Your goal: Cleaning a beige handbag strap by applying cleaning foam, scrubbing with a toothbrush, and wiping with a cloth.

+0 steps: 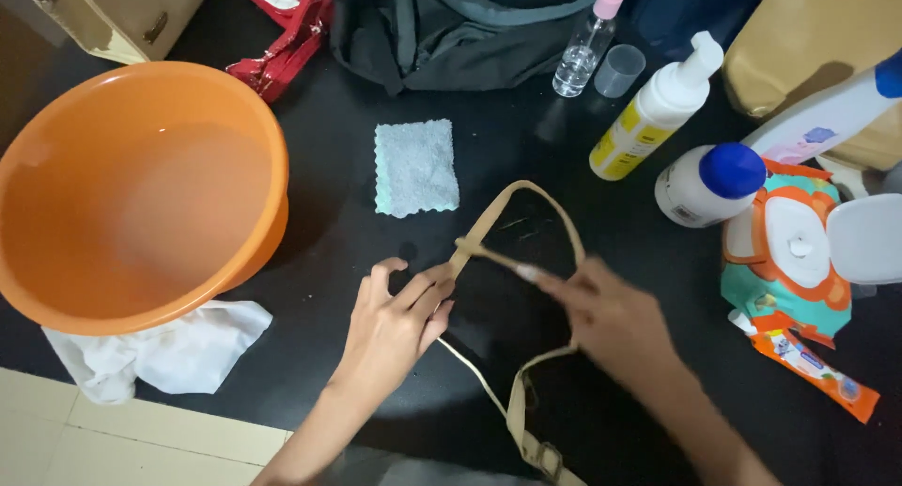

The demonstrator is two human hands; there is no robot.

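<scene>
A round orange plastic basin (132,185) sits beside a fuzzy grey cloth square (416,167). The left hand (395,322) pinches a flat tan webbing strap (489,225) looped on the black table (319,232); the right hand (615,317) grips a thin stick (493,256) laid on it.

One basin (141,190), one cloth (416,167), one strap (512,223), four bottles (655,110).

The left hand (395,322) pins a tan strap (526,200) on the black table (507,138) while the right hand (611,317) presses a thin stick (493,255) against it.
</scene>
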